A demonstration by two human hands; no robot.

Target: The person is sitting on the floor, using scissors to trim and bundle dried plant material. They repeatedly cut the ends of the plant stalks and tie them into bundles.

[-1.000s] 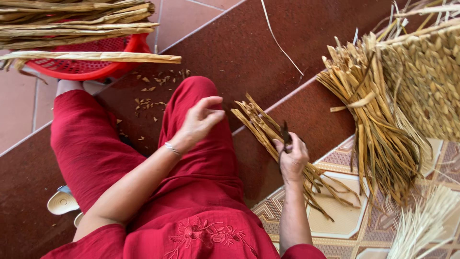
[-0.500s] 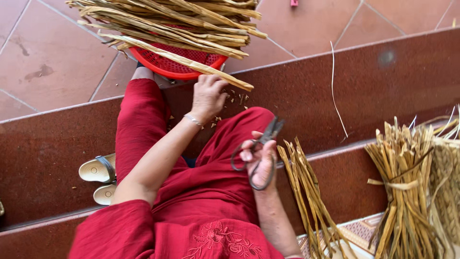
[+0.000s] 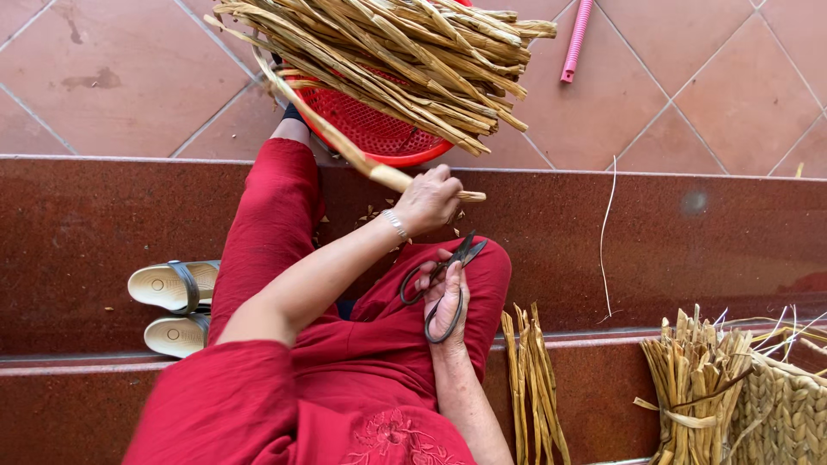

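The left hand has reached up and closed on a dried stalk from the red basket. The right hand has let go of the stalk bundle and now carries scissors over the lap.

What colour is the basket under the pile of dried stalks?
Red: a mesh-patterned plastic basket, its rim showing beneath the dried stalks; the head view shows it.

Two hands: left hand, right hand. One pair of scissors, one red basket, two sandals, one pink tube, one tied bundle of stalks (loose stalks too many to count).
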